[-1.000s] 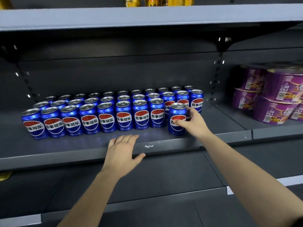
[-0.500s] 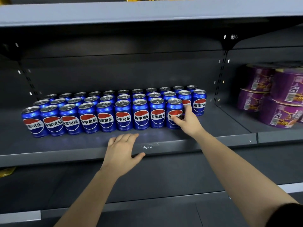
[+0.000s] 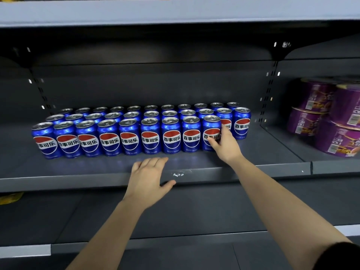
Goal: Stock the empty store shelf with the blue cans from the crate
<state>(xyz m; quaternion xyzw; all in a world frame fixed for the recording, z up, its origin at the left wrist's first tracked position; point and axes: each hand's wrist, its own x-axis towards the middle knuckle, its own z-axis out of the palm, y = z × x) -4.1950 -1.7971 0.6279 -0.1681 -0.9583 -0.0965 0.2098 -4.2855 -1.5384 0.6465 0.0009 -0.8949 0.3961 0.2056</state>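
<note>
Pushed into front row, blue can (image 3: 210,125) gripped by right hand (image 3: 227,148), left hand (image 3: 148,177) flat on shelf (image 3: 58,182)

A shop: metal shelf (image 3: 58,182) stocked with cans (image 3: 150,137).

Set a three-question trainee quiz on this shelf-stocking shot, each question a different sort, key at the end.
1. True or false: the left hand grips a blue can.
2. Which can in the front row does the right hand hold? A leftmost; B middle; C rightmost.
3. Fill in: the tubs in the bay to the right are ____ in colour.
Key: 1 false, it lies flat on the shelf lip. 2 C, the rightmost can. 3 purple.
</note>
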